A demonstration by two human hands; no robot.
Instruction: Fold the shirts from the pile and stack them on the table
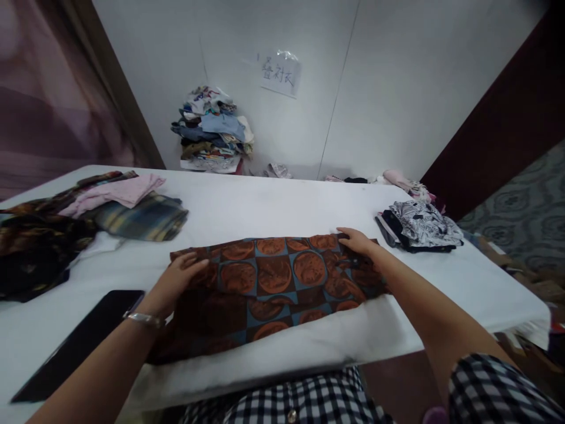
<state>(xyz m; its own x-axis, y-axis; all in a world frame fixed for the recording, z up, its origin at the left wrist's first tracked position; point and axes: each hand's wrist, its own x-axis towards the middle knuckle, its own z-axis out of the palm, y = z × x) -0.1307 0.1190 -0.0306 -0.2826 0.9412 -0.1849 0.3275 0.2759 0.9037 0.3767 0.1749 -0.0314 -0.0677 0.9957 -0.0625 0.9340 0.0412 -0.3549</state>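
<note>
We rest both hands flat and open on the folded brown-and-blue patterned shirt (pixel 273 282) at the tabletop's (pixel 273 206) near edge, left hand (pixel 179 277) at nine o'clock, right hand (pixel 355 240) at two o'clock; it looks soft, light and limp, best taken by its edges.

Two hands are on the table: the left hand (pixel 179 280) at about seven o'clock and the right hand (pixel 356 240) at about three o'clock, both resting on one brown patterned cloth (pixel 273 282) with orange circles. One bracelet (pixel 143 318) sits on the left wrist. One dark phone (pixel 79 341) lies at eight o'clock. Three heaps of clothes are here: one loose pile (pixel 66 218) at ten o'clock, one folded stack (pixel 419 227) at two o'clock, and one tall stack (pixel 214 129) against the wall at twelve. One paper sign (pixel 280 73) hangs above it. One white table (pixel 265 206) holds most of it.
</note>
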